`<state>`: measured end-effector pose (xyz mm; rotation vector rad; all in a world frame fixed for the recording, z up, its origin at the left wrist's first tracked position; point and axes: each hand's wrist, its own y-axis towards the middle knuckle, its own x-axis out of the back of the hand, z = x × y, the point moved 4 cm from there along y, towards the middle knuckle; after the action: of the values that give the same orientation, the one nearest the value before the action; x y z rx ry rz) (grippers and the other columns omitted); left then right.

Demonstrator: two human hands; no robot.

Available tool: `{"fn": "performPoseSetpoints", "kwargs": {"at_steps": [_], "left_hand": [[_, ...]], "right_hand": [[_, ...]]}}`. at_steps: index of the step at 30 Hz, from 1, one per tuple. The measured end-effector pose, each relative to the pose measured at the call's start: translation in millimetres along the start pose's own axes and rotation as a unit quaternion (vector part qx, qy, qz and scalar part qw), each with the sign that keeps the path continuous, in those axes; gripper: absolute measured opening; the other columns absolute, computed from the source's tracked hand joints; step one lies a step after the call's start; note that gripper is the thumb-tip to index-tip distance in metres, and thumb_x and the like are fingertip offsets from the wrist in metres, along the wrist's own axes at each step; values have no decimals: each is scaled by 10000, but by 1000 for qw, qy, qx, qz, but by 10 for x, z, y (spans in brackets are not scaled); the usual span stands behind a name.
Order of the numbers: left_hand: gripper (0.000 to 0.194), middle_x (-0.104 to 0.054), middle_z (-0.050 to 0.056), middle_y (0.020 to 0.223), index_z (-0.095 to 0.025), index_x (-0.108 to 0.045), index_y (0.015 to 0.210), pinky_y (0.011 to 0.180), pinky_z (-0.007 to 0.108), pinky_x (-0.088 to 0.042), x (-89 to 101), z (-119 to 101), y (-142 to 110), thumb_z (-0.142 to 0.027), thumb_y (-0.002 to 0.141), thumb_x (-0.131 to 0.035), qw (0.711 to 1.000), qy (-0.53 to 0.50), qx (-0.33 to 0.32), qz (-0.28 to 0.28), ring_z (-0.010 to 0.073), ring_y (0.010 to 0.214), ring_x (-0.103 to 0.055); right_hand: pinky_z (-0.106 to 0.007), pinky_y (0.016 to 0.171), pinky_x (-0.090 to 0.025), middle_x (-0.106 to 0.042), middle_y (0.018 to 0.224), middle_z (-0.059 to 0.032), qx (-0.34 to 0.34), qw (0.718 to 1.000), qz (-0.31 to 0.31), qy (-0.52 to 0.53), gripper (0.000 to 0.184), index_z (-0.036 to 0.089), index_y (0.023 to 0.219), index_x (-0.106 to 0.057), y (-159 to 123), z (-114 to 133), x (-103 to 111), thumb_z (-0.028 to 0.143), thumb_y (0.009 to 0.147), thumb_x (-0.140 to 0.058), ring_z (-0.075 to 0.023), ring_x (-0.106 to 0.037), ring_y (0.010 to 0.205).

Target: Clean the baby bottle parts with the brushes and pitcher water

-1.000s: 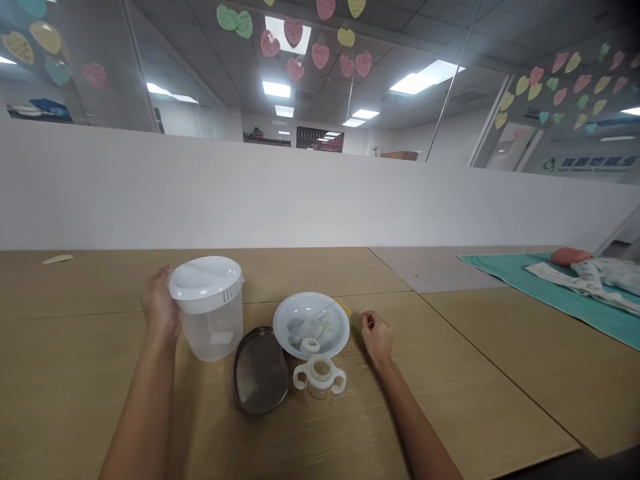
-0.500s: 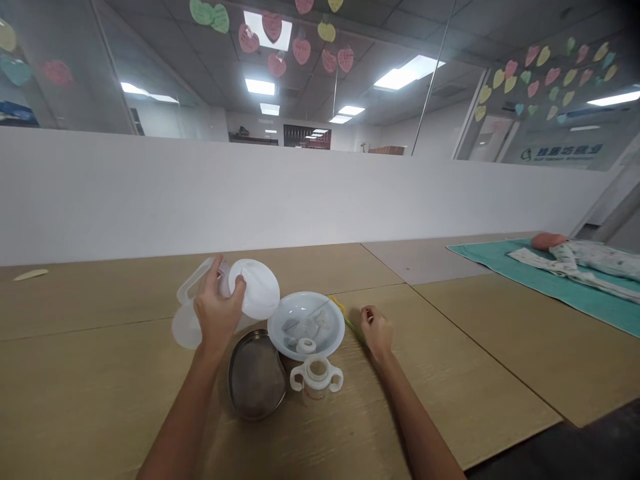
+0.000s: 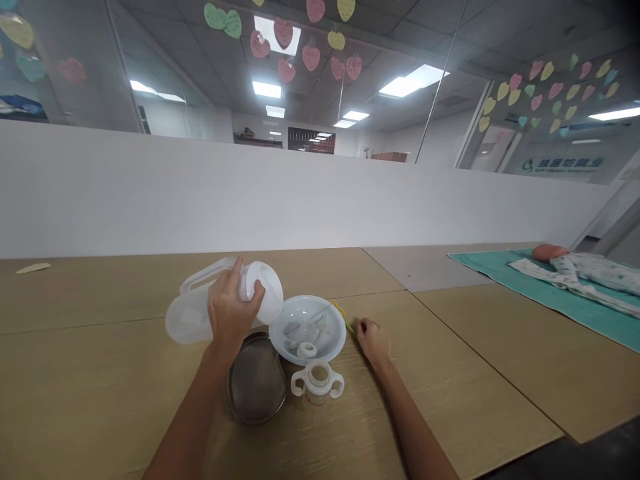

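A person's left hand (image 3: 233, 308) grasped a translucent plastic pitcher (image 3: 189, 321), tipped sideways to the left of a white bowl (image 3: 300, 305), its white lid (image 3: 268, 293) angled toward the rim. Small clear and white parts (image 3: 309, 331) lay in the bowl. The right hand (image 3: 373, 339) sat curled beside a thin yellow-green strip (image 3: 349, 327); whether it gripped the strip could not be told. A two-handled bottle (image 3: 318, 385) and a metal kidney dish (image 3: 257, 380) stood on the near side.
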<state>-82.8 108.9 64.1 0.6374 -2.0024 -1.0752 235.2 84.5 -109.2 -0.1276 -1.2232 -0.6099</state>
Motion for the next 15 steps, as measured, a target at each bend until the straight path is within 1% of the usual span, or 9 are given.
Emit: {"fn": "performPoseSetpoints", "kwargs": {"at_steps": [4,7,11,15], "left_hand": [[545,-592,108,1034,-143,-467,1257,885,364,-394,-4,-10,-6,-338,749,-485,1000,5,0,4,263,997,-533],[546,-598,101,1029,-147,-478,1250,888,356,-397,-6,-1,1,-353,745,-485,1000,-4,14,4,257,991,-539],[555,-615,87,1022,-160,-503,1234,863,355,-422,8,67,15,-392,729,-502,997,-40,69,3,246,947,-564],[564,-631,73,999,-170,-509,1236,837,336,-438,59,155,20,-390,717,-528,988,-92,124,-2,222,900,-581]], "right_hand": [[-231,545,-320,-672,872,-65,10,1000,12,0,288,191,862,-650,2,0,-27,298,876,-383,-175,-613,780],[-231,567,-335,-665,879,-72,13,1000,13,0,290,179,861,-655,6,-1,-42,288,875,-386,-176,-610,800],[-225,612,-357,-657,891,-87,20,1000,17,-7,290,163,893,-660,20,-16,-76,280,872,-396,-169,-602,826],[-216,642,-365,-648,909,-84,35,999,22,-16,294,162,931,-653,29,-42,-123,275,874,-388,-158,-593,835]]}}
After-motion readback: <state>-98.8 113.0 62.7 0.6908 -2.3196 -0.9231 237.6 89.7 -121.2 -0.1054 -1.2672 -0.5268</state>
